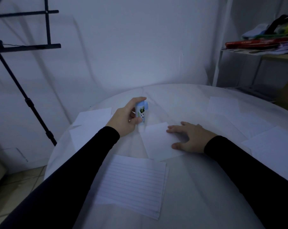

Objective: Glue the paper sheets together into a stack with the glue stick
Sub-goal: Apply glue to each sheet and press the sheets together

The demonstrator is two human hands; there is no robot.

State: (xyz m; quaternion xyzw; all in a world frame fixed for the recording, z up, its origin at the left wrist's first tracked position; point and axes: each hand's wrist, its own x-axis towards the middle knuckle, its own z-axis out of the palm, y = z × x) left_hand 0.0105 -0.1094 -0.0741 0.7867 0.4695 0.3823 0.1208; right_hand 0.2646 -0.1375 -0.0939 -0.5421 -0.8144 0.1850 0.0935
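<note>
My left hand (126,119) grips a blue-and-white glue stick (141,113), held upright just above the far left corner of a blank white sheet (158,142) in the middle of the round table (189,187). My right hand (189,138) lies flat on that sheet's right side, fingers spread. A lined sheet (133,184), seemingly on top of another, lies nearer me. More sheets lie at the left (92,119), the far right (224,104) and the right edge (272,149).
A black tripod stand (29,100) rises left of the table. A white shelf (262,53) with red and yellow items stands at the back right. A white wall is behind the table. Tiled floor shows at lower left.
</note>
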